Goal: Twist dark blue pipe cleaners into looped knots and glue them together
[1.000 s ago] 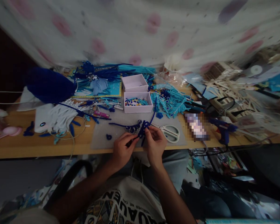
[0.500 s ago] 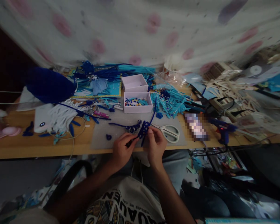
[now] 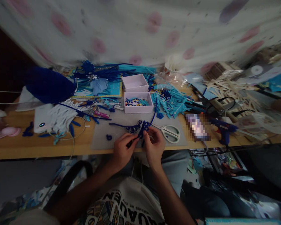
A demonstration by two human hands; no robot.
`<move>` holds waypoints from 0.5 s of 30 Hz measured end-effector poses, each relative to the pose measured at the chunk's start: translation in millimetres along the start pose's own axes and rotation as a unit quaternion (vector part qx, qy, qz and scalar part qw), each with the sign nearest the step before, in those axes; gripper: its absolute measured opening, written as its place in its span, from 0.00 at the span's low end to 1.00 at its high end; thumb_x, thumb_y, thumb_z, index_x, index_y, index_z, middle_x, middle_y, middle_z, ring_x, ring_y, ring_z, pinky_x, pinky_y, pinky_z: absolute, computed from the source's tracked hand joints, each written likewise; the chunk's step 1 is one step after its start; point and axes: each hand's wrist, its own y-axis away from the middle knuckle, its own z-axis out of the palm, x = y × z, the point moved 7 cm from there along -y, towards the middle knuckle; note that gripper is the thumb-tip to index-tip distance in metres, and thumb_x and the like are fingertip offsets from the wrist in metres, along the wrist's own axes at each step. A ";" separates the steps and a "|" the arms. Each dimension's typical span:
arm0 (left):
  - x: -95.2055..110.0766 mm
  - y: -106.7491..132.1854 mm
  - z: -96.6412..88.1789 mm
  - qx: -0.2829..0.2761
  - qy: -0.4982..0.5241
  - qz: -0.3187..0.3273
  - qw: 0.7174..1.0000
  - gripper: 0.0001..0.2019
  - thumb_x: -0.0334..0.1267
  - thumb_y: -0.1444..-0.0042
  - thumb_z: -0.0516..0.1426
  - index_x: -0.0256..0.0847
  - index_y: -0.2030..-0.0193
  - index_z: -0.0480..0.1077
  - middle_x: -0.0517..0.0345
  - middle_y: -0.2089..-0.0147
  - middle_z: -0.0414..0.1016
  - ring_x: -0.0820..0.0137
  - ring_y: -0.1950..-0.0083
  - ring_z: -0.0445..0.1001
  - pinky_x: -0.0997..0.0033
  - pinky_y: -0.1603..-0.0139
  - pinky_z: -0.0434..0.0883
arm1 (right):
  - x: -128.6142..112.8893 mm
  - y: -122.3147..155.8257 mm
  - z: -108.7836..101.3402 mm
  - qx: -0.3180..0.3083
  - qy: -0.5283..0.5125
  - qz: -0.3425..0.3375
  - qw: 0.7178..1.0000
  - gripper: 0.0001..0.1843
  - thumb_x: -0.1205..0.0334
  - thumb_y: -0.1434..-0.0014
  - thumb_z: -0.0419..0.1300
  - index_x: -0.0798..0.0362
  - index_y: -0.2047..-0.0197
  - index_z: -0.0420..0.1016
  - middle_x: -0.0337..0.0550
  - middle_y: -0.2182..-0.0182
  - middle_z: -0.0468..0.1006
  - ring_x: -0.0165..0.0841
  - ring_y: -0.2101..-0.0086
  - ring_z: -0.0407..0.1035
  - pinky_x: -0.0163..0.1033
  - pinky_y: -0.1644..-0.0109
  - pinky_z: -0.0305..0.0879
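Note:
Both my hands work at the near edge of a wooden table point(image 3: 37, 150), over a grey mat point(image 3: 121, 120). My left hand point(image 3: 123, 152) is closed, pinching the lower end of a dark blue pipe-cleaner piece point(image 3: 142, 127) with beads along it. My right hand point(image 3: 154, 145) is closed too, its fingertips gripping the looped blue part of the same piece. One blue strand of it rises toward a white box of beads point(image 3: 138, 102). White-handled scissors point(image 3: 170, 132) lie just right of my right hand.
An empty white box point(image 3: 134, 82) stands behind the bead box. Light blue fringed pieces point(image 3: 172, 101), a blue glue gun point(image 3: 224, 129), a pixelated flat item point(image 3: 198, 127), white and dark blue craft shapes point(image 3: 49, 87) and wooden sticks point(image 3: 227, 89) crowd the table. A patterned cloth hangs behind.
My right hand has shifted slightly left and closer to my left hand, turning the blue looped part. The rest of the table is unchanged.

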 end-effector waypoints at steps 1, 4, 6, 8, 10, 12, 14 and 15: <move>-0.1 0.0 0.0 0.000 0.002 -0.002 1.000 0.05 0.30 0.39 0.63 0.39 0.57 0.80 0.53 0.63 0.82 0.68 0.63 0.80 0.70 0.62 0.76 | 0.2 -0.1 0.1 0.001 0.001 -0.001 1.000 0.14 0.56 0.43 0.69 0.53 0.56 0.77 0.40 0.68 0.78 0.33 0.67 0.72 0.37 0.64 0.71; 0.0 0.2 -0.2 0.001 0.004 -0.004 1.000 0.05 0.30 0.39 0.62 0.40 0.57 0.80 0.53 0.63 0.82 0.68 0.63 0.80 0.70 0.62 0.76 | 0.7 -0.2 0.2 0.003 0.004 -0.005 1.000 0.14 0.55 0.43 0.68 0.53 0.56 0.77 0.40 0.68 0.77 0.33 0.67 0.72 0.38 0.63 0.71; 0.1 0.3 -0.3 0.002 0.004 -0.004 1.000 0.05 0.30 0.39 0.62 0.40 0.58 0.80 0.53 0.63 0.82 0.68 0.63 0.80 0.70 0.62 0.76 | 0.8 -0.1 0.1 0.005 0.004 -0.008 1.000 0.14 0.55 0.42 0.68 0.52 0.56 0.77 0.40 0.68 0.77 0.33 0.67 0.72 0.38 0.63 0.71; 0.0 0.4 -0.1 0.001 0.003 -0.002 1.000 0.05 0.30 0.39 0.62 0.40 0.58 0.80 0.53 0.63 0.82 0.68 0.63 0.80 0.70 0.62 0.76 | 0.9 0.0 0.2 0.006 0.003 -0.008 1.000 0.14 0.55 0.42 0.68 0.52 0.56 0.77 0.40 0.68 0.77 0.33 0.67 0.71 0.38 0.64 0.71; -0.3 0.5 0.0 0.000 0.003 -0.002 1.000 0.05 0.30 0.39 0.62 0.39 0.58 0.80 0.53 0.63 0.82 0.68 0.63 0.80 0.70 0.61 0.76 | 1.1 0.1 0.5 0.009 0.007 -0.006 1.000 0.15 0.55 0.43 0.69 0.53 0.56 0.77 0.40 0.68 0.76 0.33 0.67 0.71 0.37 0.64 0.71; -0.4 0.7 0.2 -0.002 0.003 -0.001 1.000 0.06 0.30 0.39 0.62 0.39 0.57 0.80 0.53 0.62 0.82 0.68 0.63 0.80 0.70 0.60 0.76 | 1.5 0.1 0.7 0.014 0.018 -0.002 1.000 0.17 0.55 0.46 0.71 0.53 0.56 0.77 0.40 0.68 0.76 0.33 0.67 0.71 0.37 0.65 0.71; 0.0 1.0 0.4 -0.004 0.003 0.002 1.000 0.06 0.30 0.39 0.62 0.39 0.57 0.80 0.53 0.63 0.81 0.68 0.63 0.80 0.70 0.60 0.76 | 2.0 0.2 0.8 0.020 0.028 0.000 0.999 0.18 0.54 0.47 0.72 0.53 0.56 0.77 0.40 0.68 0.76 0.33 0.67 0.71 0.37 0.65 0.70; 0.3 1.1 0.4 -0.004 0.003 0.003 1.000 0.06 0.30 0.39 0.62 0.39 0.57 0.80 0.53 0.63 0.81 0.68 0.63 0.80 0.70 0.61 0.76 | 2.3 0.3 0.8 0.021 0.031 0.001 0.999 0.18 0.54 0.47 0.72 0.53 0.56 0.77 0.40 0.67 0.76 0.33 0.67 0.71 0.37 0.65 0.70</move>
